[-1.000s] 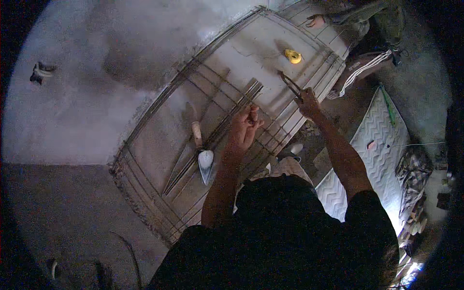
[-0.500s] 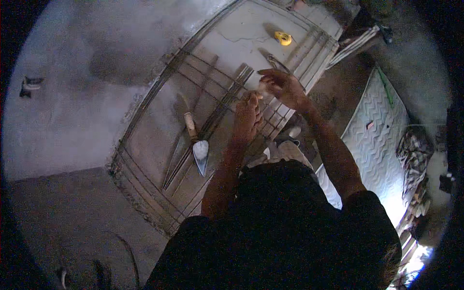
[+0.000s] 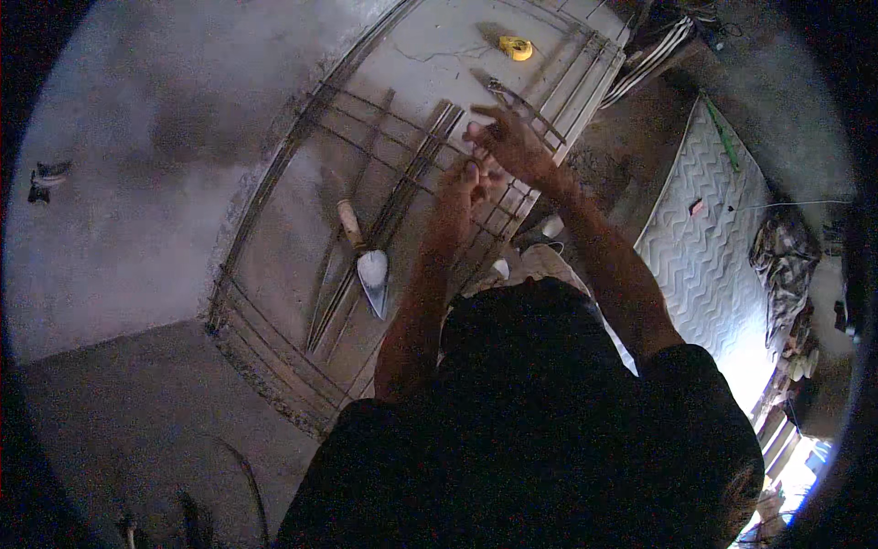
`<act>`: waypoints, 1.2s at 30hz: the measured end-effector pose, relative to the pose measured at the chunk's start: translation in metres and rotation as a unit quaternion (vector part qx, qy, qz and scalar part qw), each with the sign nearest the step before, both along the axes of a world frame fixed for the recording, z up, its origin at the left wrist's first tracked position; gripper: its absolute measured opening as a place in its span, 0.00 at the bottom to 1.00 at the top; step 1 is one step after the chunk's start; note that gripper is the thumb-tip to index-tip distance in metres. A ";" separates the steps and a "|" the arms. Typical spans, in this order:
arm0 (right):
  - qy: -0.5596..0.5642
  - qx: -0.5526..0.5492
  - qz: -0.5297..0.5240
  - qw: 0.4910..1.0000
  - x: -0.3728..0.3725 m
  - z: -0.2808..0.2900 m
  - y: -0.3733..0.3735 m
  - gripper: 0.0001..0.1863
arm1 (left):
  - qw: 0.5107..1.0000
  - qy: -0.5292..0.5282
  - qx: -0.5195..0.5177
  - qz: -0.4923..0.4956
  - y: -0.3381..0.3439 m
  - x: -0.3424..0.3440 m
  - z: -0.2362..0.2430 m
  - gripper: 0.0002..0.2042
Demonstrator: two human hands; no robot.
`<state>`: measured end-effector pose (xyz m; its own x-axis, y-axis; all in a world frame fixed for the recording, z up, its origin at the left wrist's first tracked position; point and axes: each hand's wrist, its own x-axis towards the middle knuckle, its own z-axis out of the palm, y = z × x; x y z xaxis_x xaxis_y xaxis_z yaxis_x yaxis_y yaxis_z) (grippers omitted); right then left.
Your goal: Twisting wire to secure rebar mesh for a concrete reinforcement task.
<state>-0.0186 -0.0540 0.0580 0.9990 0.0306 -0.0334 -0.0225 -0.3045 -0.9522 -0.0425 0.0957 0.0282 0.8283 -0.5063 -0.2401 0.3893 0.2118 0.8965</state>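
My left hand (image 3: 462, 192) is raised over a grid of thin metal rods (image 3: 366, 128), its fingers curled round something too small to make out. Just above and right of it, my right hand (image 3: 512, 146) has its fingers apart and index finger extended, nearly meeting the left. Beyond them a long-handled metal hand tool (image 3: 540, 119) lies on the grid. A trowel (image 3: 372, 279) with a wooden handle rests left of my forearms, along a bundle of rods (image 3: 430, 146). A yellow tape-like object (image 3: 515, 48) sits farther up on the pale slab (image 3: 421, 46).
The grid lies on a concrete floor (image 3: 128, 229). At the right are a white quilted mat (image 3: 700, 256) with a green strip and a crumpled camouflage-like cloth (image 3: 782, 256). Dark fabric with white stripes (image 3: 649, 64) is at the upper right.
My right hand has let go of the long tool and moved left to my left hand, whose fingers have curled. The view has shifted, and the other person's hand no longer shows clearly.
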 end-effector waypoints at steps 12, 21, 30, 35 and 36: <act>-0.100 0.015 -0.081 0.992 -0.037 -0.055 -0.014 0.13 | 0.947 -0.239 0.213 0.031 -0.007 -0.001 -0.124 0.18; -0.110 -0.293 0.065 0.948 -0.069 -0.044 -0.022 0.11 | 0.978 -0.081 0.190 -0.035 0.015 -0.002 -0.036 0.16; -0.045 -0.215 0.122 0.968 -0.076 -0.039 -0.030 0.11 | 0.873 -0.313 0.375 0.015 0.018 -0.002 -0.022 0.14; -0.010 -0.290 0.121 0.949 -0.078 -0.028 -0.033 0.17 | 0.942 -0.164 0.293 -0.018 0.020 0.000 -0.026 0.12; -0.008 -0.289 0.122 0.949 -0.080 -0.027 -0.034 0.17 | 0.953 -0.161 0.253 -0.046 0.022 0.002 -0.033 0.11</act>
